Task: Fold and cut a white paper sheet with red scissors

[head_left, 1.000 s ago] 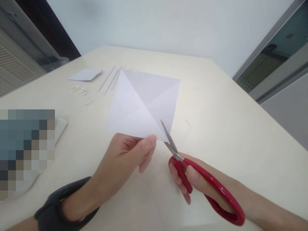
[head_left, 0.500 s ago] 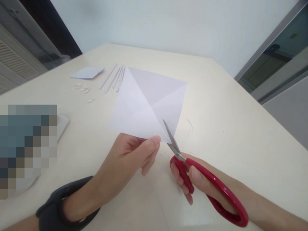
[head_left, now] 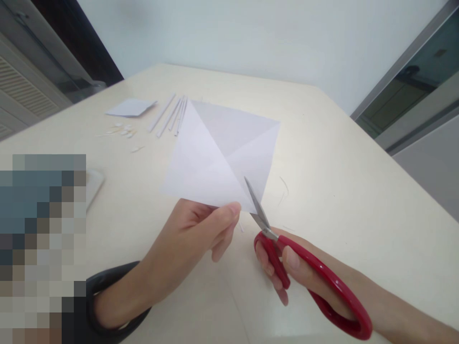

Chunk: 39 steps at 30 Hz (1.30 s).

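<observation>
Left hand (head_left: 193, 239) pinches a creased paper (head_left: 215, 157) at its near corner; right hand (head_left: 287, 267) grips red scissors (head_left: 304, 277), blades closing into the paper just beside that pinch, mid-cut.

No readable text, labels, brands or numbers anywhere: the sheet of paper (head_left: 218, 157), red scissors (head_left: 308, 277) and desk (head_left: 340, 191) were all unmarked.

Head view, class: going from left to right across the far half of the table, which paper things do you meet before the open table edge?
Small paper piece → tiny paper scraps → thin paper strips → large creased paper sheet.
</observation>
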### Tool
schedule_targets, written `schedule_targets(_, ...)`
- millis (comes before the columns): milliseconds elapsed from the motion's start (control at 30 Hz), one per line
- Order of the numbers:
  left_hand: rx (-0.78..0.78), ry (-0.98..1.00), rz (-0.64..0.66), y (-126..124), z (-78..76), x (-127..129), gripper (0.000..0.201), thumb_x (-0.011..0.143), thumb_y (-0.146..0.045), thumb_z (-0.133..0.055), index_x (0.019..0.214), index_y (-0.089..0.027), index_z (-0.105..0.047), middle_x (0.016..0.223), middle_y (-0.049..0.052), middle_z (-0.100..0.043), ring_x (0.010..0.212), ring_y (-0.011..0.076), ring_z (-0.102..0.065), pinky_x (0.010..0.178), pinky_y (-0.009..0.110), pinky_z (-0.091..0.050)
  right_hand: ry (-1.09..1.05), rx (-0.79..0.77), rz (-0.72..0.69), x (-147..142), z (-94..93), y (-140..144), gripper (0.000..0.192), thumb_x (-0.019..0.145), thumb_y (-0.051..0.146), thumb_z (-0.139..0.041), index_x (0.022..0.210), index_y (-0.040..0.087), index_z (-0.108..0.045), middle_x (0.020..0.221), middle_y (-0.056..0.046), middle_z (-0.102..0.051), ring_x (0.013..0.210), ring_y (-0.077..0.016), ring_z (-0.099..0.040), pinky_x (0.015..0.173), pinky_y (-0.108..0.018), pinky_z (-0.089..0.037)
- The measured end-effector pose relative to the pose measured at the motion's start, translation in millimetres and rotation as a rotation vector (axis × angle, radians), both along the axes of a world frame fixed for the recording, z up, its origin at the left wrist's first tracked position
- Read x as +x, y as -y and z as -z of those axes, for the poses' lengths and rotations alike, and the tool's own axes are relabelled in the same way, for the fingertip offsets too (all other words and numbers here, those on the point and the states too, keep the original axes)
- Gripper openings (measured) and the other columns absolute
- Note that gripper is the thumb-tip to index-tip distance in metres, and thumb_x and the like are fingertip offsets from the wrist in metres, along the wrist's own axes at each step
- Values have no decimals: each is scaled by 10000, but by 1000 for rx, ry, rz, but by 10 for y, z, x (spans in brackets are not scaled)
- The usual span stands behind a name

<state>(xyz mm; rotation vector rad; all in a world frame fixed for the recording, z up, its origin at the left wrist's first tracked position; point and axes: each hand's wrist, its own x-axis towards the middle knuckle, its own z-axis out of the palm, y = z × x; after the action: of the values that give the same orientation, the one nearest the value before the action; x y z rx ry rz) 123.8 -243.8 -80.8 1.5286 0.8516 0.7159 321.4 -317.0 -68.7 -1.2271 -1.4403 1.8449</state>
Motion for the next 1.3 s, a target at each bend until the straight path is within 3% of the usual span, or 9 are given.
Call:
schedule_targets(167,-25,14,8,-12,-7,15,507,938,-315,-419,450,-181,-400,400,-60,-395,413,79,-368,467,257,-289,-6,17,-7,1,72,-2,403,924,568,-342,795,202,-454,733,17,-456,658,-129,-475,686,-290,-437)
schedule_targets(367,-43,11,12,-20,-1,16,504,941,-315,-410,453,-184,-418,412,-56,-400,422,83,-365,469,260,-286,-1,-8,-5,-16,32,-17,391,943,539,-318,788,199,-436,713,18,-457,650,-124,-468,681,-285,-429)
schedule_targets(1000,-26,-20,-24,-21,-6,7,506,933,-293,-418,440,-183,-407,414,-55,-397,424,84,-383,478,257,-310,-15,-15,47,-40,66,1,385,907,555,-416,761,200,-437,591,45,-431,536,-108,-421,538,-232,-370)
schedule_targets(1300,-56,-45,26,-20,-8,11,502,923,-317,-413,438,-189,-405,405,-47,-425,413,91,-356,457,264,-292,-12,-23,25,-43,8,4,442,914,590,-339,709,204,-399,582,41,-389,516,-106,-365,499,-242,-333)
